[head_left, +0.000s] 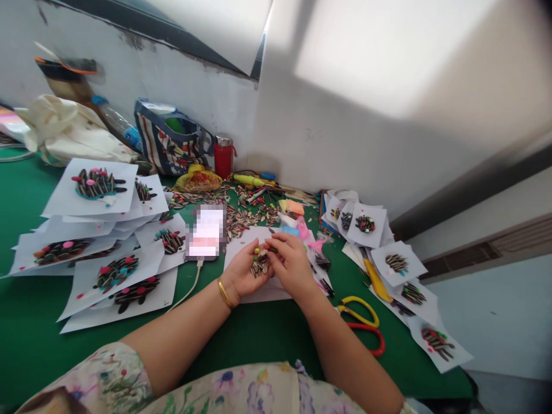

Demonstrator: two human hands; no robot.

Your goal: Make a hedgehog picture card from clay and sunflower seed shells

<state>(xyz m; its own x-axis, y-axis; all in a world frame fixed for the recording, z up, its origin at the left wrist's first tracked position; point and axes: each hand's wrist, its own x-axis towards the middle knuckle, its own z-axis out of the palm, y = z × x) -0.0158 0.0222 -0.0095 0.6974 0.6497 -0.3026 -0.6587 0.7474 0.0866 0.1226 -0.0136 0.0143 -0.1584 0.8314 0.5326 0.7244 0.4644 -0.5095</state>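
My left hand (245, 270), with a gold bangle on its wrist, is cupped around a small pile of striped sunflower seeds (259, 265) with a few bright bits among them. My right hand (295, 264) reaches over that palm, thumb and fingers drawn together at the pile. A dark seed and a reddish bit show by its fingertips; what exactly they pinch is hard to make out. Beneath both hands lies white paper (235, 247). Loose sunflower seeds (241, 221) are scattered just beyond it.
Paper sheets bearing seed figures are stacked at left (56, 198) and right (383, 221). A phone (204, 233) with a white cable lies left of my hands. Scissors (360, 310) rest at right, near a yellow cutter (376, 282). Behind stand a red flask (223, 158) and striped bag (166, 138).
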